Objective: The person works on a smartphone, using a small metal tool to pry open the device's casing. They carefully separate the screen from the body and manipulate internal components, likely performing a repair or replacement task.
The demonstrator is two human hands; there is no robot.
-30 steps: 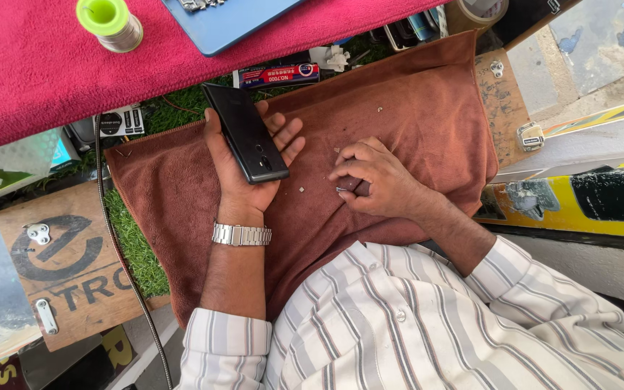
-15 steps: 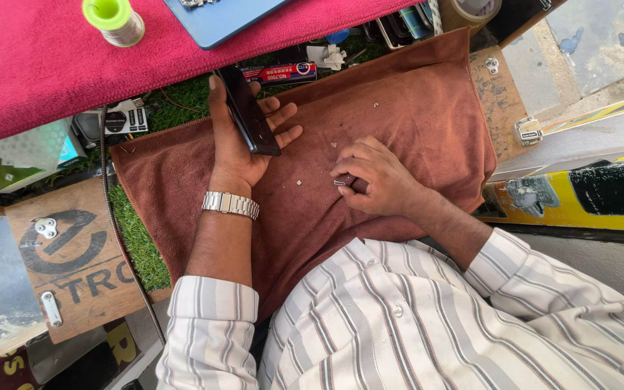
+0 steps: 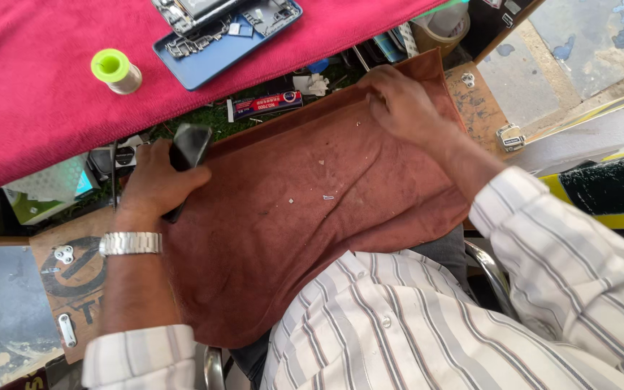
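The left hand [image 3: 154,184] is wrapping its grip around a dark phone [image 3: 188,148], holding it edge-on at the left border of the brown cloth [image 3: 305,231] that is lying across the person's lap, with a metal wristwatch [image 3: 130,243] sitting just below on the wrist. The right hand [image 3: 402,105] is pressing down at the cloth's far upper corner with its fingers curled; whether it is pinching the fabric or some small part is not possible to tell. Between the two hands, tiny pale specks and a small screw-like piece [image 3: 328,196] are lying loose on the cloth. Beyond the cloth's top edge, a red tube [image 3: 265,105] is resting in the gap before the counter, which is carrying a red towel [image 3: 37,115], a green-capped spool [image 3: 115,70] and a blue tray [image 3: 225,32] holding an opened phone and its parts. Judging by this, the work is looking only partly done: one device is lying disassembled on the tray, small bits are scattered on the lap, and the held phone is looking closed and not yet set down.
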